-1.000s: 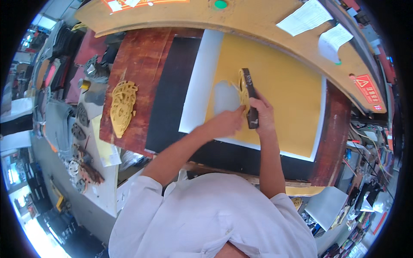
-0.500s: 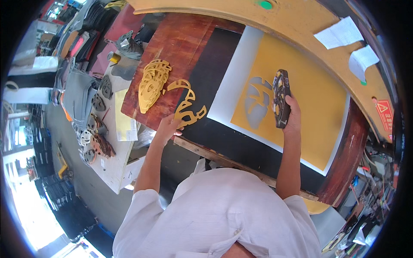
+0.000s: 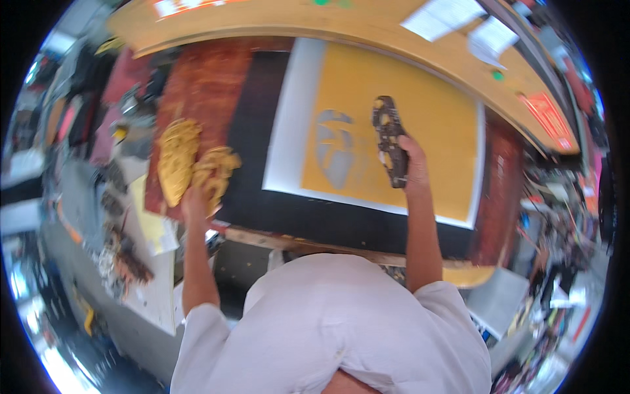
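Observation:
My left hand [image 3: 194, 203] is closed on a yellow openwork cut-out [image 3: 216, 172], blurred by motion. It is right beside a pile of similar yellow cut-outs [image 3: 176, 157] on a red-brown board [image 3: 210, 79]. My right hand [image 3: 416, 164] grips a dark cutting die [image 3: 388, 134] with yellow bits showing in its gaps. The die is held over a yellow sheet [image 3: 440, 144], to the right of a patterned cut-out hole [image 3: 335, 148]. Under the yellow sheet is a white sheet [image 3: 285, 138], and below that a black mat [image 3: 252, 125].
An orange-yellow machine beam [image 3: 262, 23] spans the far side, bearing white papers [image 3: 443, 16] and a red sign [image 3: 546, 118]. On the left, a side table [image 3: 147, 295] carries stacked material and dark shaped pieces [image 3: 128, 262]. Clutter fills the right.
My left hand has carried the yellow cut-out left, up to the pile. My right hand has moved the die farther from the hole in the sheet and tilted it. The whole view has shifted.

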Demonstrator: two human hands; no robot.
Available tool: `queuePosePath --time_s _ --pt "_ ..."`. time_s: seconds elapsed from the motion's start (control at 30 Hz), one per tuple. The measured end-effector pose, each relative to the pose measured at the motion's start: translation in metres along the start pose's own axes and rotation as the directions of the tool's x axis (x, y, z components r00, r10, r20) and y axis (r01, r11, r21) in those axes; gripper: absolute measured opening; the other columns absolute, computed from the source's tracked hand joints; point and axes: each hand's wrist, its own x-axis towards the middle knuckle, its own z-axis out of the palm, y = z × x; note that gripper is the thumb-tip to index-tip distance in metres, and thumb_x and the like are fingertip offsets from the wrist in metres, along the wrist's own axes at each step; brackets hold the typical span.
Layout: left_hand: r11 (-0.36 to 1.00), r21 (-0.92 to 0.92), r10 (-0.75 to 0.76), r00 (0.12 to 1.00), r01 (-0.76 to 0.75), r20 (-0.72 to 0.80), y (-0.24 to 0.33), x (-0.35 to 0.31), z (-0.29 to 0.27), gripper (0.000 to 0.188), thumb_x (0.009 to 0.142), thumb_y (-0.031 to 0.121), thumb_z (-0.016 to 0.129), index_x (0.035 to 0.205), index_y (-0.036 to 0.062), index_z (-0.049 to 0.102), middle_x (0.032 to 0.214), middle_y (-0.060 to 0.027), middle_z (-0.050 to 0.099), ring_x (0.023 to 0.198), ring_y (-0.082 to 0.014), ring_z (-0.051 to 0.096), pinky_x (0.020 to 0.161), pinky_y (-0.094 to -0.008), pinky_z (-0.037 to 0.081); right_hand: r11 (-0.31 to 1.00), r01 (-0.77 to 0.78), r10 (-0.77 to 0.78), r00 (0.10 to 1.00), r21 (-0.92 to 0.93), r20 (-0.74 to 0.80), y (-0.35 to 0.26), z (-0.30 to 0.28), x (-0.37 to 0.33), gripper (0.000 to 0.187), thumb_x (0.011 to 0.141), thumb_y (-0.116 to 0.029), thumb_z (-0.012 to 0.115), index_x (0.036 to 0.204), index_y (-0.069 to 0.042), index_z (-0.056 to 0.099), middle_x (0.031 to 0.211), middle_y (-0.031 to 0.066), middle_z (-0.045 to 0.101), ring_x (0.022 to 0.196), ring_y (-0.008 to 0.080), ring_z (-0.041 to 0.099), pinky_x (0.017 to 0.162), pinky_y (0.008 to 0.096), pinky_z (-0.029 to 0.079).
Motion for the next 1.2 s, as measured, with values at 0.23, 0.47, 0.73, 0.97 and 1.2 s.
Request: queuePosePath --time_s 0.23,0.47,0.73,0.97,1.2 --pt "0.992 0.017 -0.121 0.984 0.124 -0.130 -0.019 -0.019 0.018 0.034 0.094 0.024 0.060 0.110 -0.0034 0.071 0.091 -0.0174 0.073 0.079 -0.0263 0.071 0.074 -0.0392 0.055 0.613 0.156 -0.423 0.893 -0.775 -0.155 0.010 -0.020 -0.022 0.058 0.078 -0.026 0.086 0.129 -0.002 0.074 0.145 0.0217 0.060 0.128 0.0310 0.064 0.104 0.0395 0.054" --pt "0.938 -0.340 0.031 0.992 -0.073 -0.126 0.036 -0.046 0.020 0.023 0.095 0.010 0.061 0.114 -0.0019 0.068 0.098 -0.0040 0.070 0.087 -0.0101 0.063 0.075 -0.0276 0.053 0.069 0.215 -0.634 0.763 -0.974 0.123 0.051 0.001 0.008 0.049 0.075 -0.021 0.082 0.123 -0.010 0.077 0.144 0.0198 0.060 0.130 0.0435 0.057 0.109 0.0521 0.049" --pt "0.563 -0.818 0.173 0.951 0.118 0.256 0.124 -0.109 0.031 0.024 0.081 -0.009 0.041 0.098 -0.0054 0.058 0.129 -0.0215 0.063 0.127 -0.0411 0.066 0.100 -0.0518 0.061 0.333 0.320 -0.258 0.936 -0.887 0.240 0.047 0.080 -0.011 0.056 0.097 -0.028 0.073 0.147 -0.008 0.058 0.140 0.0188 0.063 0.128 0.0383 0.061 0.109 0.0492 0.050" --pt "0.666 -0.745 0.292 0.901 0.049 0.320 0.138 -0.131 0.034 0.021 0.078 -0.004 0.044 0.094 -0.0035 0.058 0.130 -0.0226 0.066 0.120 -0.0364 0.071 0.098 -0.0474 0.062 0.930 -0.353 0.367 0.900 -0.098 0.235 0.099 0.134 -0.027 0.059 0.104 -0.018 0.067 0.155 -0.004 0.043 0.107 0.0152 0.070 0.094 0.0210 0.072 0.076 0.0362 0.063" --pt "0.525 -0.806 0.062 0.932 0.273 0.357 0.102 -0.121 0.046 0.024 0.082 -0.009 0.049 0.103 -0.0087 0.061 0.124 -0.0191 0.063 0.110 -0.0316 0.070 0.091 -0.0455 0.066 0.931 -0.314 0.248 0.918 0.186 0.309 0.073 0.118 -0.020 0.033 0.105 -0.002 0.058 0.137 0.004 0.063 0.100 0.0102 0.068 0.086 0.0172 0.068 0.088 0.0400 0.064"
